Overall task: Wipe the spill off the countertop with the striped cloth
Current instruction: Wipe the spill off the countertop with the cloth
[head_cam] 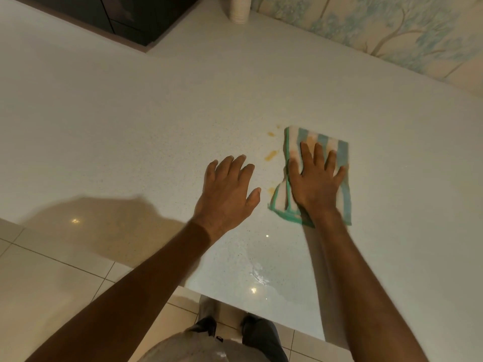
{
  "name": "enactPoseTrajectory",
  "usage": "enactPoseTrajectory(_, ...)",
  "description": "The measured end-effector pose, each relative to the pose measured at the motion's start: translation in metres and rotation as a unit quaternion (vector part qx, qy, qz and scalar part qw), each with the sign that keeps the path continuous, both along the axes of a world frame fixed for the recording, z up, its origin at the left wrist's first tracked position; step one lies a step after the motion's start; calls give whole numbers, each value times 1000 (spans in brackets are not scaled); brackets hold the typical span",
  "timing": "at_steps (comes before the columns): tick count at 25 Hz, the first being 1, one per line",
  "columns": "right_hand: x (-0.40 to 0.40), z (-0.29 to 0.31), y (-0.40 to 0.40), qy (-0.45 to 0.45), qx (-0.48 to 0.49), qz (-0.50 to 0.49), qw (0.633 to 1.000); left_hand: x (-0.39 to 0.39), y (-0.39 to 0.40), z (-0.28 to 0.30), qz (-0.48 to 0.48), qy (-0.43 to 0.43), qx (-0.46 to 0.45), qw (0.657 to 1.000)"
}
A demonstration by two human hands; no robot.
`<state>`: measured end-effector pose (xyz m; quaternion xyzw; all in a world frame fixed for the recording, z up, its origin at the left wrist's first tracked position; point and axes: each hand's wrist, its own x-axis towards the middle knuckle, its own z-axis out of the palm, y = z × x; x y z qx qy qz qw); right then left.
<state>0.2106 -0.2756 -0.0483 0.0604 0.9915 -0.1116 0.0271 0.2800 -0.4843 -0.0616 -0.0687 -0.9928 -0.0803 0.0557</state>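
Note:
A folded cloth (337,150) with green and white stripes lies flat on the pale speckled countertop (156,113). My right hand (315,178) presses down on it, palm flat and fingers spread. Orange-brown stains show on the cloth near my fingertips. Small orange spill spots (271,154) sit on the counter just left of the cloth, between my two hands. My left hand (227,192) rests or hovers open over the counter left of the spots, holding nothing.
A wet clear patch (261,278) glistens near the counter's front edge. A white ribbed cup stack (239,9) stands at the back by the tree-patterned wall. A dark cabinet (125,17) is at the back left. Tiled floor (52,270) lies below the edge.

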Motion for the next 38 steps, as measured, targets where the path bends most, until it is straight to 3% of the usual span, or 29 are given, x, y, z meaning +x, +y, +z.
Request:
enactPoseTrajectory(5, -111, 1, 3, -14, -1, 11, 1000, -2, -1, -5, 1, 15, 2, 1000)
enactPoseTrajectory(11, -164, 9, -5, -21, 7, 229, 973, -3, 0, -7, 2, 27, 0, 1000)
enactPoseTrajectory(18, -81, 6, -25, -13, 10, 331, 944, 0, -1, 0, -5, 23, 25, 999)
enactPoseTrajectory(26, 66, 3, -11, 8, 4, 285, 959, 2, -15, 14, 66, 33, 178, 981)
enactPoseTrajectory(32, 146, -3, -25, 22, 19, 323, 946, -46, -60, 21, 39, -18, 102, 994)
enactPoseTrajectory(38, 115, -4, -41, 27, 13, 322, 946, -71, -70, 8, 50, -20, 48, 997)
